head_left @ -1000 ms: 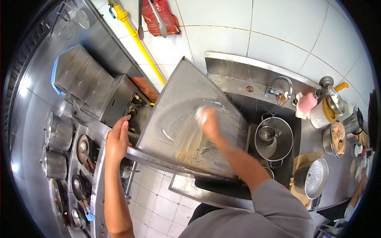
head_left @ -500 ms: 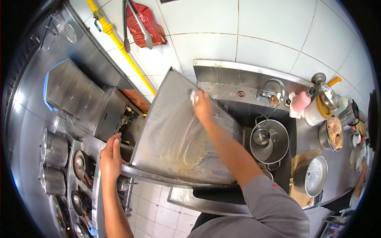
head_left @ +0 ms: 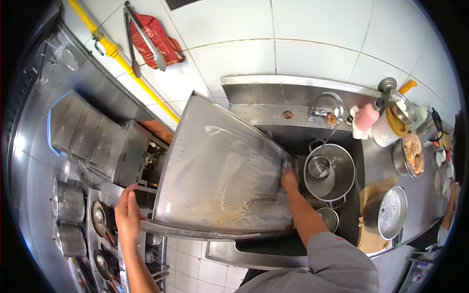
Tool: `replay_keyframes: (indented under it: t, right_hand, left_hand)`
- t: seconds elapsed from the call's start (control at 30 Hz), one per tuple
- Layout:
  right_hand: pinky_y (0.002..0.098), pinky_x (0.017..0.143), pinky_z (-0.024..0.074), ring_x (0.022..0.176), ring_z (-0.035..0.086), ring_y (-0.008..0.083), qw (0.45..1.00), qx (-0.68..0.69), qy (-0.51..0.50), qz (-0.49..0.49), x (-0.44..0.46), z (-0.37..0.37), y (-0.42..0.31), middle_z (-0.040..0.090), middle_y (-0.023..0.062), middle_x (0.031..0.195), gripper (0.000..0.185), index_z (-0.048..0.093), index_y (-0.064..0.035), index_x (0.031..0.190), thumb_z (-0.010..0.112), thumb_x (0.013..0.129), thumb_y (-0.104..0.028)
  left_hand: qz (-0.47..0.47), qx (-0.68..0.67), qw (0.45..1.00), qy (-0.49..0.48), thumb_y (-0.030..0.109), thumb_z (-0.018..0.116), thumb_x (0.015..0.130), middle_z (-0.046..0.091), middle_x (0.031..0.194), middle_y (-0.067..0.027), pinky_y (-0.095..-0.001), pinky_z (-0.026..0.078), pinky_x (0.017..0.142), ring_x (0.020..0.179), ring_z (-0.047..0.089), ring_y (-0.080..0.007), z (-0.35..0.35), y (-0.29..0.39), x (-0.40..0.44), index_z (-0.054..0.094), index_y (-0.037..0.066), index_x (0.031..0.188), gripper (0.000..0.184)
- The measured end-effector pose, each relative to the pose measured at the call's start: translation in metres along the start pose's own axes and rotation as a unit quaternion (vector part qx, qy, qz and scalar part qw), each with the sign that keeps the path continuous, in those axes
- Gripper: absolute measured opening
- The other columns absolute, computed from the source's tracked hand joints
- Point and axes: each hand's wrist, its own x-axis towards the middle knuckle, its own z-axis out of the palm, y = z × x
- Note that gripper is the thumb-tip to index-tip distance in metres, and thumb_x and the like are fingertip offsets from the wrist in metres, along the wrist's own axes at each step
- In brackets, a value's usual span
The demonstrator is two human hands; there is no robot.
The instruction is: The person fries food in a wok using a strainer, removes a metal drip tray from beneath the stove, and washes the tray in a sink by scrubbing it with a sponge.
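A large metal tray (head_left: pixel 195 161) leans at a slant over the sink, streaked with suds and brownish residue. At its right edge my right hand (head_left: pixel 289 178) presses down, closed around a small whitish scrubbing pad that is mostly hidden by the fingers. My left hand (head_left: pixel 128 212) is beside the tray's lower left corner, fingers stretched out and holding nothing. Whether it touches the rim is unclear. Right of the tray, a big pot (head_left: pixel 337 190) with a smaller metal cup (head_left: pixel 320 167) inside stands in the sink under the faucet (head_left: pixel 325 110).
A pink bottle (head_left: pixel 368 117), a yellow-rimmed tub (head_left: pixel 389 131) and a metal pot (head_left: pixel 391 212) on cardboard stand on the right counter. Pans (head_left: pixel 99 219) and pots (head_left: pixel 68 201) line the left stove. Tongs (head_left: pixel 144 39) hang on the wall. Another person's arm shows at far right.
My right hand has swept from the tray's upper edge down to its right edge, leaving a suds streak. The camera view has shifted slightly; my left hand remains near the lower left corner.
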Motion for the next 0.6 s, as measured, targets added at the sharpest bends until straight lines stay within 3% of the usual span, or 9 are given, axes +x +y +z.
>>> replay_keyframes:
  t: [0.07, 0.13, 0.2, 0.27, 0.33, 0.37, 0.43, 0.53, 0.6]
  right_hand:
    - [0.0500, 0.082, 0.0461, 0.100, 0.054, 0.0400, 0.991, -0.102, 0.002, -0.085, -0.041, 0.026, 0.051, 0.056, 0.0229, 0.107, 0.027, 0.062, -0.0054, 0.108, 0.046, 0.092, -0.021]
    - [0.0492, 0.081, 0.0457, 0.094, 0.054, 0.0395, 0.955, -0.222, -0.143, -0.135, -0.080, 0.035, 0.069, 0.054, 0.0248, 0.106, 0.025, 0.062, 0.0012, 0.101, 0.050, 0.088, -0.017]
    - [0.0474, 0.083, 0.0445, 0.094, 0.053, 0.0384, 1.000, -0.003, -0.028, 0.003, -0.117, 0.040, 0.028, 0.052, 0.0264, 0.108, 0.026, 0.063, 0.0053, 0.095, 0.053, 0.087, -0.018]
    - [0.0478, 0.088, 0.0418, 0.098, 0.052, 0.0410, 0.961, -0.150, -0.014, -0.231, -0.150, -0.042, -0.065, 0.052, 0.0275, 0.109, 0.029, 0.060, 0.0032, 0.104, 0.054, 0.089, -0.021]
    - [0.0473, 0.094, 0.0393, 0.106, 0.050, 0.0432, 0.965, 0.184, -0.184, -0.010, -0.174, -0.115, -0.142, 0.049, 0.0291, 0.114, 0.038, 0.052, 0.0025, 0.117, 0.050, 0.093, -0.027]
    - [0.0473, 0.094, 0.0393, 0.106, 0.050, 0.0432, 0.966, 0.182, -0.182, -0.004, -0.171, -0.105, -0.128, 0.049, 0.0291, 0.114, 0.038, 0.052, 0.0025, 0.117, 0.050, 0.093, -0.027]
    - [0.0478, 0.093, 0.0421, 0.105, 0.052, 0.0459, 0.984, 0.155, -0.083, 0.020, -0.162, -0.062, -0.090, 0.052, 0.0296, 0.109, 0.042, 0.046, 0.0007, 0.121, 0.047, 0.095, -0.032]
    - [0.0487, 0.089, 0.0431, 0.104, 0.053, 0.0445, 0.965, 0.196, -0.105, 0.137, -0.111, -0.042, -0.051, 0.051, 0.0282, 0.113, 0.038, 0.048, 0.0001, 0.118, 0.047, 0.095, -0.030]
    - [0.0501, 0.081, 0.0444, 0.097, 0.055, 0.0434, 0.980, 0.149, 0.129, -0.036, -0.104, -0.019, -0.073, 0.053, 0.0264, 0.103, 0.031, 0.049, -0.0002, 0.109, 0.049, 0.095, -0.028]
  left_hand:
    - [-0.002, -0.018, 1.000, 0.017, 0.032, 0.043, 0.100, 0.042, 0.053, 0.0037, -0.0216, 0.036, 0.044, 0.043, 0.040, -0.0045, 0.001, -0.006, 0.001, 0.058, 0.001, 0.118, 0.039]
    - [-0.011, -0.084, 0.995, 0.055, 0.028, 0.047, 0.099, 0.045, 0.059, 0.0036, -0.0209, 0.038, 0.046, 0.046, 0.042, -0.0045, -0.002, -0.025, 0.002, 0.058, 0.003, 0.118, 0.033]
    - [0.004, -0.160, 0.981, 0.111, 0.028, 0.048, 0.099, 0.045, 0.061, 0.0035, -0.0216, 0.040, 0.047, 0.048, 0.044, -0.0049, -0.009, -0.036, -0.004, 0.056, 0.004, 0.120, 0.033]
    - [-0.032, -0.410, 0.899, 0.151, 0.032, 0.050, 0.098, 0.046, 0.065, 0.0030, -0.0250, 0.045, 0.053, 0.056, 0.050, -0.0076, -0.012, -0.046, -0.009, 0.049, 0.007, 0.130, 0.041]
    - [-0.084, -0.453, 0.874, 0.156, 0.044, 0.049, 0.096, 0.047, 0.066, 0.0017, -0.0276, 0.047, 0.057, 0.056, 0.049, -0.0109, 0.006, -0.040, -0.023, 0.042, 0.010, 0.136, 0.053]
    - [-0.089, -0.503, 0.847, 0.148, 0.046, 0.049, 0.095, 0.047, 0.067, 0.0014, -0.0274, 0.047, 0.058, 0.056, 0.048, -0.0117, 0.014, -0.040, -0.028, 0.041, 0.011, 0.138, 0.056]
    - [-0.068, -0.550, 0.824, 0.117, 0.047, 0.048, 0.095, 0.046, 0.067, 0.0021, -0.0260, 0.045, 0.059, 0.060, 0.048, -0.0099, 0.018, -0.040, -0.029, 0.042, 0.013, 0.139, 0.056]
    - [-0.056, -0.517, 0.843, 0.136, 0.046, 0.049, 0.095, 0.044, 0.066, 0.0020, -0.0238, 0.044, 0.057, 0.059, 0.045, -0.0087, 0.015, 0.003, -0.036, 0.043, 0.013, 0.139, 0.054]
    - [-0.038, -0.456, 0.868, 0.194, 0.049, 0.048, 0.095, 0.039, 0.061, 0.0026, -0.0216, 0.042, 0.052, 0.055, 0.042, -0.0079, 0.021, 0.060, -0.046, 0.041, 0.012, 0.140, 0.059]
